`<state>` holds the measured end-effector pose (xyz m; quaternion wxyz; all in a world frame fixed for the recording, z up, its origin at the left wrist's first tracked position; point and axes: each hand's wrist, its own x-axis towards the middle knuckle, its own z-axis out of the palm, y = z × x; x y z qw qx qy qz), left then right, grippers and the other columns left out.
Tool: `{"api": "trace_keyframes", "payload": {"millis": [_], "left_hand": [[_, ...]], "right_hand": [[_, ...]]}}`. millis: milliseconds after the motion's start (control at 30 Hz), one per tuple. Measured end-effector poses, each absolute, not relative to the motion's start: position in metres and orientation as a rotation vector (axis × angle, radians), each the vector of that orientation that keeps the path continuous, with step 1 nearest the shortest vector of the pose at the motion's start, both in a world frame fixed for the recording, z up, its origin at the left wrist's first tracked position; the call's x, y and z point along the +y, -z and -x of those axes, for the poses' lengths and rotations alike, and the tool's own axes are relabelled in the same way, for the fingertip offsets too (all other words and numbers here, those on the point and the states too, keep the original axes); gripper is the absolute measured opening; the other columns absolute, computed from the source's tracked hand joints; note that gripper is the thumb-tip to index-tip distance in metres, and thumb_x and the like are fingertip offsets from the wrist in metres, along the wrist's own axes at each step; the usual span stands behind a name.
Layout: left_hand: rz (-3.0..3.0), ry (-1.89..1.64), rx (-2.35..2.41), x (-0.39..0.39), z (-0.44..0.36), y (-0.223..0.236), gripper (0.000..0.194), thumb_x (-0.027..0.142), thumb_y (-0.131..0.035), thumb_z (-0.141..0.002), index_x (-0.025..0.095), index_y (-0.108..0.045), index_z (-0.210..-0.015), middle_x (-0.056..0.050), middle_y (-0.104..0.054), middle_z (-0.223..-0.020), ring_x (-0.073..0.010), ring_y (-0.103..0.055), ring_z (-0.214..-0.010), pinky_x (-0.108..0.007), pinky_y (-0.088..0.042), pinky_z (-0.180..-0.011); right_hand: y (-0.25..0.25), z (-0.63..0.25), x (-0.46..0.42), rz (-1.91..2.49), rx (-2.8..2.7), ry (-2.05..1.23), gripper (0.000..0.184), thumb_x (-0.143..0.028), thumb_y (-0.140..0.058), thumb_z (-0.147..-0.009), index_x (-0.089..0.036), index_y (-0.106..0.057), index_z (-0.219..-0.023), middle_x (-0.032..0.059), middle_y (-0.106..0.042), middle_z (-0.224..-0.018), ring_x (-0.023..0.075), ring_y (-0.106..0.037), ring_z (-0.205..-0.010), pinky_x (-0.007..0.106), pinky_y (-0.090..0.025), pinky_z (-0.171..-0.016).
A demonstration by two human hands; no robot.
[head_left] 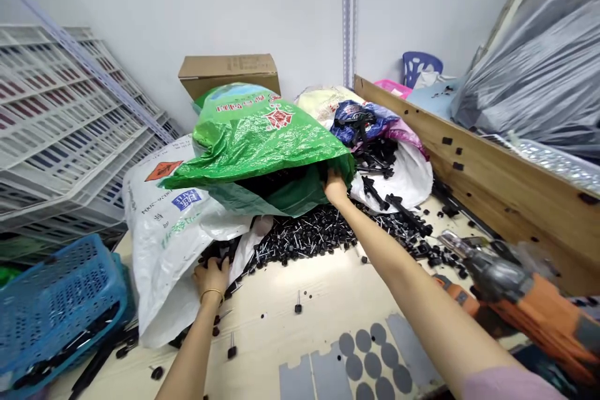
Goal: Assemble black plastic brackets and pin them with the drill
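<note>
Three plastic sacks, two bare hands, and one long heap of black-headed metal pins.

Glossy, creased green sack point(276, 144) lies on the table point(262, 337) beside and partly over a matte white sack point(164, 250), its wide mouth facing the person; a third sack point(415, 172), part purple and blue, spills black branching parts point(379, 156) to the right. The right hand point(335, 189) reaches into the green sack's mouth at its right corner, fingers hidden, so its grip cannot be told. The left hand point(213, 278) is bent at the white sack's opening, against dark contents; whether it holds any cannot be told. Between and beyond the hands spread the pins point(309, 231), too many to count, thin shanks in chunky heads. Nearer lie nine smooth grey discs point(372, 365) and one perforated blue basket point(60, 287).
</note>
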<state>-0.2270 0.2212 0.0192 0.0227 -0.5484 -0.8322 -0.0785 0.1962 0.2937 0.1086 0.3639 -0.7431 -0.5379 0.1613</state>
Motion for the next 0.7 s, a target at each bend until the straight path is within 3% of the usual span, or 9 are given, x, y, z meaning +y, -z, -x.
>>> {"api": "trace_keyframes", "payload": {"millis": [100,200,333,400,500,600,667,700], "left_hand": [[1.663,0.168,-2.613,0.209,0.219,-0.037,0.039,0.043,-0.043,-0.082,0.012,-0.061,-0.099,-0.026,-0.048,-0.117,-0.0437,-0.043,-0.113,-0.056,-0.038,-0.08],[1.651,0.141,-2.617,0.195,0.21,-0.055,0.03,0.034,-0.052,-0.077,0.009,-0.061,-0.091,-0.029,-0.041,-0.128,-0.0467,-0.039,-0.118,-0.057,-0.039,-0.08],[1.746,0.145,-2.64,0.171,0.207,-0.073,0.027,0.028,-0.055,-0.075,0.008,-0.06,-0.091,-0.026,-0.056,-0.114,-0.0395,-0.054,-0.106,-0.049,-0.044,-0.08],[1.791,0.165,-2.669,0.151,0.21,-0.08,0.028,0.031,-0.053,-0.078,0.008,-0.059,-0.093,-0.024,-0.063,-0.1,-0.0366,-0.06,-0.095,-0.047,-0.046,-0.075],[1.929,0.24,-2.654,0.107,0.202,-0.087,0.034,0.04,-0.051,-0.081,0.013,-0.058,-0.1,-0.016,-0.067,-0.094,-0.0293,-0.064,-0.084,-0.04,-0.049,-0.071],[2.296,0.456,-2.589,0.052,0.158,-0.08,0.04,0.051,-0.051,-0.081,0.02,-0.058,-0.104,-0.005,-0.068,-0.092,-0.017,-0.064,-0.068,-0.027,-0.05,-0.063],[2.776,1.033,-2.512,0.019,0.111,-0.065,0.042,0.051,-0.059,-0.075,0.016,-0.062,-0.099,-0.008,-0.069,-0.092,-0.0191,-0.064,-0.07,-0.028,-0.05,-0.058],[2.86,1.094,-2.486,0.007,0.088,-0.055,0.041,0.051,-0.061,-0.072,0.017,-0.064,-0.096,-0.007,-0.069,-0.091,-0.0192,-0.064,-0.074,-0.028,-0.051,-0.061]], "right_hand": [[-0.117,-0.199,0.266,1.848,-1.274,-0.56,0.028,-0.021,-0.05,-0.084,-0.012,-0.048,-0.111,0.0178,-0.064,-0.098,0.0276,-0.062,-0.093,0.038,-0.048,-0.078],[-0.126,-0.195,0.23,1.72,-1.2,-0.672,0.02,-0.026,-0.039,-0.089,-0.016,-0.046,-0.105,0.0129,-0.065,-0.094,0.0218,-0.064,-0.085,0.033,-0.051,-0.072],[-0.111,-0.193,0.146,1.506,-1.248,-0.886,0.018,-0.034,-0.037,-0.09,-0.02,-0.047,-0.096,0.0048,-0.067,-0.087,0.0136,-0.064,-0.071,0.025,-0.05,-0.058],[-0.089,-0.202,0.094,1.437,-1.292,-0.983,0.019,-0.037,-0.044,-0.086,-0.02,-0.05,-0.091,0.0022,-0.067,-0.082,0.013,-0.063,-0.069,0.023,-0.049,-0.057],[-0.052,-0.223,0.022,1.435,-1.298,-1.039,0.021,-0.04,-0.051,-0.08,-0.02,-0.053,-0.085,-0.0002,-0.064,-0.075,0.0138,-0.06,-0.067,0.024,-0.047,-0.058],[-0.021,-0.238,-0.027,1.537,-1.237,-0.986,0.025,-0.044,-0.051,-0.079,-0.02,-0.051,-0.078,-0.0018,-0.058,-0.067,0.0148,-0.054,-0.062,0.025,-0.042,-0.058],[-0.006,-0.24,-0.044,1.614,-1.195,-0.914,0.028,-0.048,-0.049,-0.08,-0.02,-0.048,-0.075,-0.0021,-0.054,-0.066,0.0158,-0.052,-0.064,0.026,-0.04,-0.059],[-0.002,-0.24,-0.049,1.646,-1.178,-0.876,0.03,-0.05,-0.047,-0.081,-0.021,-0.047,-0.075,-0.002,-0.053,-0.067,0.0164,-0.051,-0.065,0.026,-0.039,-0.061]]}}
